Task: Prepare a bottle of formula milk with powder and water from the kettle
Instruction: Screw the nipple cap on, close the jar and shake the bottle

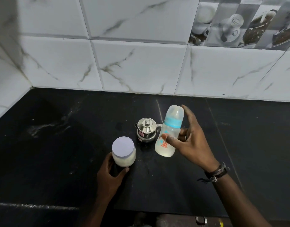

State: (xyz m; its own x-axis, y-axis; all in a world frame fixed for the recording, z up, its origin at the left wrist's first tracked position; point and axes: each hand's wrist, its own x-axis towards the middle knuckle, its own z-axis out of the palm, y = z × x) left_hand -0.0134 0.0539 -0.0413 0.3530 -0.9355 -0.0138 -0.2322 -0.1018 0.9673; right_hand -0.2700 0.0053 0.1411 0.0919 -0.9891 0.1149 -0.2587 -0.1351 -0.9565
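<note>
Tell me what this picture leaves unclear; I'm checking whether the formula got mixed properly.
Head view only:
- Baby bottle: fill level hidden by right hand; red print too small.
- Powder jar: lower part covered by left hand.
- Steel kettle: lid on, contents hidden; handle behind the bottle.

Black stone counter (59,145) in corner w/ white marble-look wall tiles (137,66); printed tiles (239,27) upper right.

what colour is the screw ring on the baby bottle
Light blue, on the clear plastic baby bottle; seen in the head view.
</note>
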